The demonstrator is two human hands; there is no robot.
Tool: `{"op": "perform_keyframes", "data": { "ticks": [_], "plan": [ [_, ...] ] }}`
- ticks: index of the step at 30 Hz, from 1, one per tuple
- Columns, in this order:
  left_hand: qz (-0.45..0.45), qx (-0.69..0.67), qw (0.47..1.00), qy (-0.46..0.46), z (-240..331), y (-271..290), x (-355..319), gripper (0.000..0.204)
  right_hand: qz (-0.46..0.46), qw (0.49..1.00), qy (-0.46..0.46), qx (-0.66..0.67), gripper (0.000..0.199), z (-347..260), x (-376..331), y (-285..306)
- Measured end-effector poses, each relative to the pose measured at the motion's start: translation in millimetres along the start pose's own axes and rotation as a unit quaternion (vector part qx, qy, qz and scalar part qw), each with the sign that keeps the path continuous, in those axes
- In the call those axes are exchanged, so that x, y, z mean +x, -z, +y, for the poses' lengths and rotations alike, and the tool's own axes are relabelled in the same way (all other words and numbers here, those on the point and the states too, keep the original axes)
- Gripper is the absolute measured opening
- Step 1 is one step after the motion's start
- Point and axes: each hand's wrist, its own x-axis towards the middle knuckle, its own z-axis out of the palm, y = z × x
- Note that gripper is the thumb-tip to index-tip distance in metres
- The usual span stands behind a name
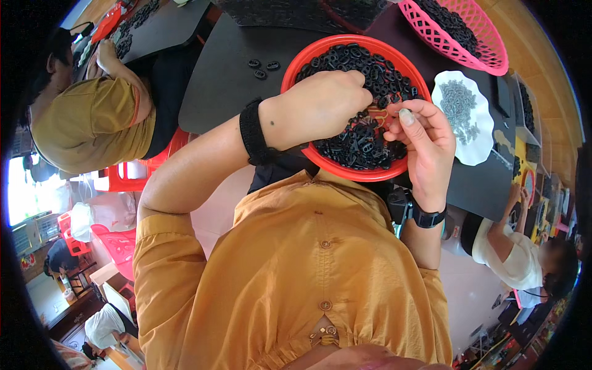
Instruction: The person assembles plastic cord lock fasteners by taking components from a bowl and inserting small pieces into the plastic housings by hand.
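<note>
A round red basket (320, 50) full of small black plastic rings (364, 145) stands on the dark table in front of me. My left hand (324, 105) reaches into the basket, fingers curled down among the rings; a black band wraps that wrist. My right hand (422, 132) hovers over the basket's right edge, thumb and fingers pinched together on a small dark piece that is hard to make out. A black watch sits on the right wrist.
A white scalloped plate (480, 145) with small grey parts lies right of the basket. A pink basket (487, 43) of black pieces stands at the far right. Three loose rings (262, 66) lie on the dark table (216, 80). Other people sit at left and lower right.
</note>
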Motion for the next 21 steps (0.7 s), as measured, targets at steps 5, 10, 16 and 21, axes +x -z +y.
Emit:
{"op": "perform_keyframes", "data": {
  "ticks": [5, 10, 16, 21],
  "plan": [
    [0.018, -0.211, 0.970, 0.117, 11, 12, -2, 0.020, 0.000, 1.000, 0.003, 0.003, 0.016, -1, -2, 0],
    [0.110, -0.693, 0.686, 0.194, 20, 7, -6, 0.020, -0.058, 0.997, -0.004, 0.044, 0.017, -2, -9, -14],
    [0.136, -0.802, 0.561, 0.157, 38, -11, -11, 0.017, -0.095, 0.989, 0.023, 0.110, 0.017, 0, -2, -16],
    [0.106, -0.766, 0.611, 0.168, 37, -1, -19, 0.020, -0.104, 0.982, -0.002, 0.160, 0.017, -1, 0, -14]
  ]
}}
